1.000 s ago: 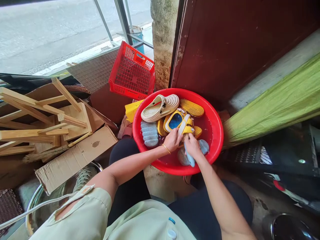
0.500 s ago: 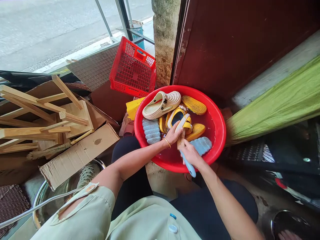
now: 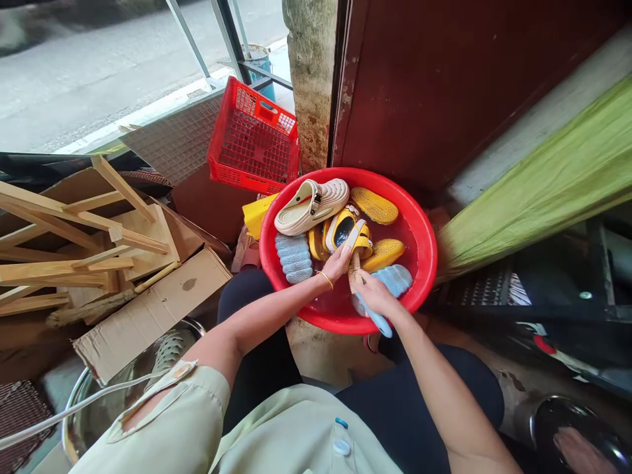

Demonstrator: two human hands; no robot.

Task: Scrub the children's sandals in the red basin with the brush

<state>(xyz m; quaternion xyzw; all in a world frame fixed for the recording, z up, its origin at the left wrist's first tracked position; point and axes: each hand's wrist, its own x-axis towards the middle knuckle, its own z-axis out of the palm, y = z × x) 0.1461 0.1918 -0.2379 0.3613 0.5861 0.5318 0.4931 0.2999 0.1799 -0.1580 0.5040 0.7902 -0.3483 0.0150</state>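
Observation:
A red basin (image 3: pixel 428 263) of water holds several shoes in front of me. My left hand (image 3: pixel 338 262) is closed on the white strap of a yellow clog (image 3: pixel 363 245) near the middle. A scrub brush with a blue handle (image 3: pixel 378 320) is gripped in my right hand (image 3: pixel 376 293); its pale bristled head (image 3: pixel 354 271) sits just below my left fingers, and I cannot tell if it touches the clog. Around them lie a cream clog (image 3: pixel 316 204), a yellow slipper (image 3: pixel 375 205), another yellow slipper (image 3: pixel 385 255), and blue ridged footwear (image 3: pixel 293 257) on the left.
Behind the basin stands a red plastic crate (image 3: pixel 254 138). Upturned wooden stools (image 3: pixel 123 230) and cardboard (image 3: pixel 153 309) crowd the left side. A metal basin (image 3: pixel 79 408) with a grey shoe is at lower left. Green cloth (image 3: pixel 543 178) hangs on the right beside a dark red door (image 3: pixel 444 85).
The view has shifted slightly, so the basin appears a little further left. My hands stay on the clog and the brush, and the brush head sits slightly lower relative to my left hand.

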